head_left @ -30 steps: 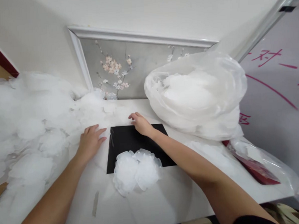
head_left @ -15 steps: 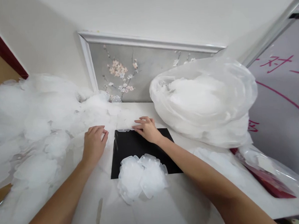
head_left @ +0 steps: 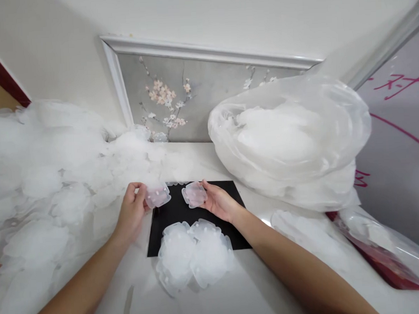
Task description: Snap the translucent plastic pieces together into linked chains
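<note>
My left hand (head_left: 132, 210) pinches a small translucent white petal piece (head_left: 157, 196) dotted with beads, lifted just above the black mat (head_left: 173, 210). My right hand (head_left: 217, 202) holds a second such petal piece (head_left: 195, 194) in its fingers, a little to the right of the first. Both hover over the mat's far half. On the mat's near edge lies a cluster of layered white petals (head_left: 193, 253) with beads.
A big heap of loose white petals (head_left: 45, 184) covers the table's left side. A large clear plastic bag of white petals (head_left: 289, 138) stands at the right. A red packet in plastic (head_left: 379, 256) lies far right. A framed blossom picture (head_left: 192, 97) leans on the wall.
Both hands were flat on the table by the mat's far edge. Each has since picked up one petal piece and lifted it over the mat.
</note>
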{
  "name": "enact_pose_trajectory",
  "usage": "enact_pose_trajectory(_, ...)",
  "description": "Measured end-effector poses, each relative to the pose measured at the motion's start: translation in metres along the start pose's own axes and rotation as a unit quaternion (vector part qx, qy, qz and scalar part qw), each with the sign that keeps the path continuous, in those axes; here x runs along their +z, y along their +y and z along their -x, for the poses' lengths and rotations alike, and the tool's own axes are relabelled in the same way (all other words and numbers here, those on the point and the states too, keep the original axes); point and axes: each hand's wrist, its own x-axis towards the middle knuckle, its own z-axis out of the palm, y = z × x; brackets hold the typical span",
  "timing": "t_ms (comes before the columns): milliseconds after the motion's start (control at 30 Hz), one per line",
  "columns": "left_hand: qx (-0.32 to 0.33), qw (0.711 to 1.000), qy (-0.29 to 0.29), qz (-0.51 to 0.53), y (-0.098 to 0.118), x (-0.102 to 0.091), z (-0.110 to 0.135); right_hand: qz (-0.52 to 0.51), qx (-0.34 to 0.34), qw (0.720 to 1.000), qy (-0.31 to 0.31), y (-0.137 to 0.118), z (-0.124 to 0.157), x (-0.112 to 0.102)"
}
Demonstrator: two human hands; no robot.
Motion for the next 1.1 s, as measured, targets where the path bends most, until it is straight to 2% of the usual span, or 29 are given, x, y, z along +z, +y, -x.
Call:
enact_pose_trajectory(67,-0.082,0.991,-0.055,0.088,-0.0007,0.0030,0.0007,-0.011,0.007,1.000,-0.017,-0.0005,-0.0004,-0.0016)
enact_pose_trajectory(167,-0.153,0.968,-0.133,0.151,-0.0005,0.0046,0.0025,-0.013,0.012,0.999,-0.034,-0.0007,-0.0001,-0.0030)
enact_pose_trajectory(367,-0.238,0.932,-0.189,0.197,0.0037,0.0031,0.0043,-0.003,0.024,0.999,-0.028,-0.0010,0.0008,-0.0045)
enact_pose_trajectory(533,-0.245,0.926,-0.207,0.199,0.0012,0.0009,0.0041,-0.005,0.028,0.999,-0.038,-0.0014,0.0012,-0.0048)
enact_pose_trajectory(667,-0.182,0.942,-0.227,0.169,-0.0038,-0.0011,0.0032,-0.010,0.033,0.999,-0.035,-0.0026,0.0018,-0.0046)
enact_pose_trajectory(767,-0.144,0.951,-0.221,0.163,-0.0055,-0.0012,0.0023,-0.010,0.036,0.999,-0.029,-0.0033,0.0020,-0.0045)
enact_pose_trajectory(900,-0.159,0.953,-0.187,0.179,-0.0050,-0.0007,0.0014,0.001,0.036,0.999,-0.033,-0.0039,0.0016,-0.0047)
enact_pose_trajectory(1100,-0.169,0.947,-0.184,0.202,-0.0035,0.0017,0.0020,0.002,0.037,0.999,-0.032,-0.0042,0.0012,-0.0052)
